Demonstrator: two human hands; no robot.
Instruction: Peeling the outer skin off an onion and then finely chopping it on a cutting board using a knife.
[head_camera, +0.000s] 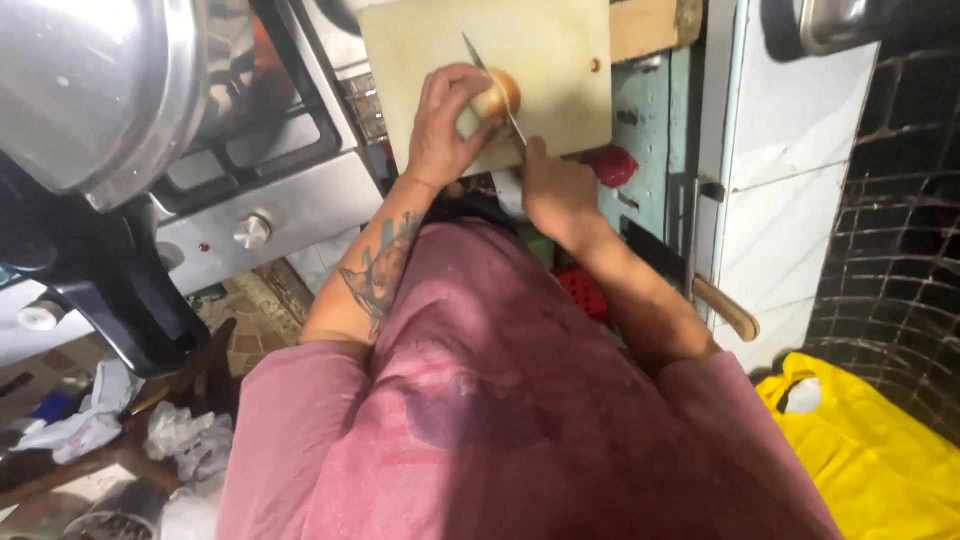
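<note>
A pale cutting board (540, 50) lies ahead of me at the top of the view. On it sits a round yellow-brown onion (500, 95). My left hand (445, 125) grips the onion from the left side. My right hand (555, 190) holds a knife (490, 85), its thin blade running diagonally across the top of the onion. My pink shirt fills the lower middle of the view.
A steel stove (270, 205) with knobs stands to the left, and a large metal pot (90, 90) with a black handle looms at top left. A yellow plastic bag (870, 460) lies at bottom right beside a white cabinet (790, 190). Crumpled plastic clutters the bottom left.
</note>
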